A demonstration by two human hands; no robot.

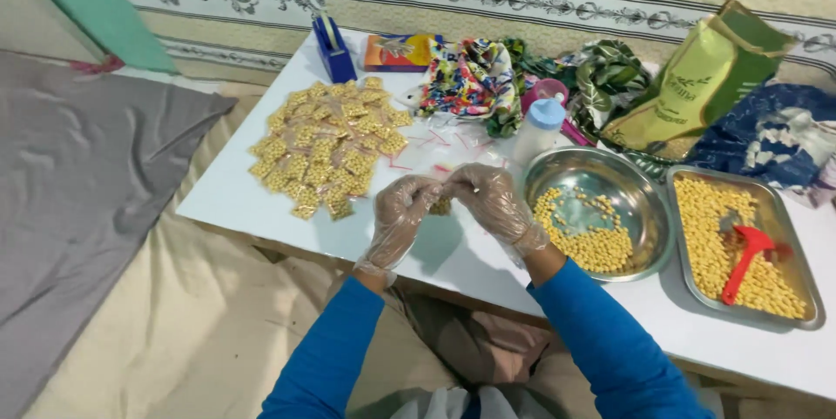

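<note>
Gloved hands pinch a small packet of yellow pellets over the white worktop (261, 210).

The left hand (402, 214) and right hand (492, 199), each grip closed on the small packet (441, 206) between them, hold it just above the worktop beside the round steel bowl (640, 201). It looks light, soft and slippery under plastic gloves; pinching its top edge seems safest.

Gloved hands (left (402, 214), right (492, 201)) meet, fingers pinched.
</note>
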